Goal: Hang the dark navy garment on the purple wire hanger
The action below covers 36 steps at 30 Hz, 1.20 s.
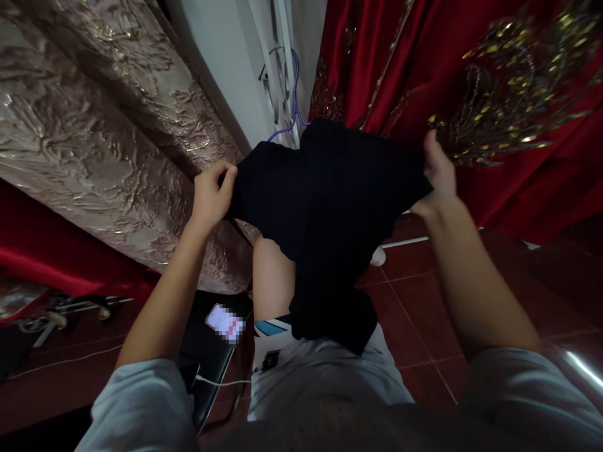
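A black garment (330,207) is held spread out in front of me, above my knee. My left hand (211,198) pinches its left upper edge between thumb and fingers. Its right upper edge is gripped by my right hand (439,176), whose thumb points up. The cloth sags in the middle and its lower part hangs down onto my lap, over my light shorts (325,370). My bare knee (273,282) shows beneath the cloth.
A beige and gold brocade fabric (94,125) hangs at the left. Red cloth with gold embroidery (494,94) hangs at the right. A phone (225,323) with a white cable lies on a dark seat at my left. The floor is dark red tile (424,301).
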### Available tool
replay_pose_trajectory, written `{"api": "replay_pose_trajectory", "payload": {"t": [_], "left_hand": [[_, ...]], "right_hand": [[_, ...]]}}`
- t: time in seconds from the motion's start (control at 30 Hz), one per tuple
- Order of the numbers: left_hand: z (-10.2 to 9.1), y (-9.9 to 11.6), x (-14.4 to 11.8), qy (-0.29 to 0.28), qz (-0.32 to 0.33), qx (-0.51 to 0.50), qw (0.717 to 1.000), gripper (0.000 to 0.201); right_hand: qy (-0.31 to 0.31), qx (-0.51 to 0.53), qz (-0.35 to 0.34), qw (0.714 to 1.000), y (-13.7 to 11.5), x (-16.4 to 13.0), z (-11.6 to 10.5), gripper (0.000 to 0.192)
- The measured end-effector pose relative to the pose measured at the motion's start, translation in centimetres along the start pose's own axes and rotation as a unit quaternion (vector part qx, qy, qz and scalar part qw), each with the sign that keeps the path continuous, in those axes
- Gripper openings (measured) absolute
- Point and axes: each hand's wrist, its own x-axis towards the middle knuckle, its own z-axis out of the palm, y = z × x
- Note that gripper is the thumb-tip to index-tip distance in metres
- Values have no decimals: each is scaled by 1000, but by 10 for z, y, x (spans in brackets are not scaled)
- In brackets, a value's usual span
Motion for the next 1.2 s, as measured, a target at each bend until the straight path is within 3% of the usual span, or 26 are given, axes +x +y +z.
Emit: {"api": "replay_pose_trajectory", "payload": {"t": [0.07, 0.13, 0.3, 0.4, 0.43, 0.5, 0.57, 0.6, 0.63, 0.67, 0.77, 0.83, 0.9, 0.97, 1.03, 1.07, 1.13, 1.2], "left_hand": [[5, 7, 2, 17, 8, 4, 1000, 36], [11, 23, 7, 35, 28, 0, 999, 35], [9, 77, 12, 90, 77, -57, 991, 35], [1, 103, 2, 49, 49, -162, 984, 35], [-2, 110, -2, 21, 27, -214, 976, 36], [-10, 119, -10, -34, -52, -314, 947, 40], [-21, 123, -19, -80, -160, -372, 911, 43], [-28, 122, -25, -95, -212, -382, 895, 38], [-36, 121, -32, -106, -254, -385, 881, 28], [-43, 118, -39, -117, -280, -386, 871, 17], [-66, 108, -61, -196, -285, -372, 861, 29], [-80, 100, -70, -276, -231, -319, 877, 32], [-91, 92, -72, -321, -153, -247, 901, 25], [-96, 82, -66, -327, -90, -198, 920, 18], [-94, 71, -56, -278, -68, -171, 943, 13], [-91, 66, -50, -231, -68, -163, 957, 11], [-82, 59, -41, -108, -79, -158, 978, 21], [-70, 56, -35, 26, -67, -152, 986, 31]], "right_hand": [[-51, 40, 64, 996, -9, -1, -3, 28], [-62, 79, 69, 993, -21, -5, -4, 15], [54, 90, -89, 990, -34, -19, -5, 24], [112, 10, -217, 970, -33, -45, -1, 32], [83, -35, -263, 961, -32, -57, 3, 32], [-96, -138, -340, 925, -31, -84, 17, 34], [-328, -217, -369, 842, -29, -106, 35, 39], [-407, -235, -366, 803, -27, -113, 43, 45], [-458, -242, -356, 778, -24, -116, 50, 50], [-481, -235, -344, 772, -21, -115, 56, 51], [-431, -193, -318, 822, -8, -94, 61, 41], [-339, -195, -311, 866, 2, -75, 60, 48], [-273, -213, -292, 892, 15, -59, 61, 64], [-284, -204, -252, 902, 29, -51, 63, 60], [-339, -163, -172, 910, 39, -47, 67, 44], [-345, -129, -125, 921, 42, -44, 69, 46], [-291, -49, -44, 954, 42, -33, 73, 52], [-187, 21, -19, 982, 32, -15, 77, 52]]}}
